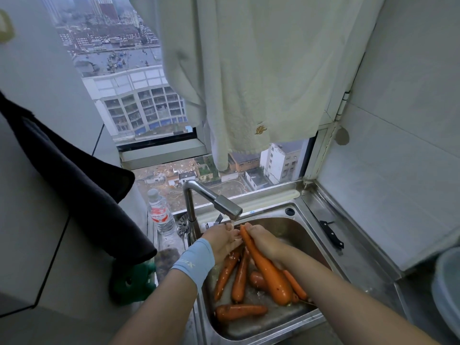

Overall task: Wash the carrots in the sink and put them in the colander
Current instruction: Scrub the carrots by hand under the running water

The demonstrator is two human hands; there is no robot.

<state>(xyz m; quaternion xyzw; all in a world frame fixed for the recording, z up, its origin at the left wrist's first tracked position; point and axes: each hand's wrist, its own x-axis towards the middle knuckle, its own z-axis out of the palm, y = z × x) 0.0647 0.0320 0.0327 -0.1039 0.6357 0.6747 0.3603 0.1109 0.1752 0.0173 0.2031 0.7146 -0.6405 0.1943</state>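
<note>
Several carrots (240,312) fill the sink (298,232); right grip (263,242) clasps 1 carrot (271,277), left grip (224,241) unclear, faucet (225,204) overhead.

Over a steel sink (311,235), the right hand (261,241) grips a large carrot (268,275) under the faucet (227,207); the left hand (224,239) touches its far tip (more carrots (240,312) lie in the basin below).
</note>
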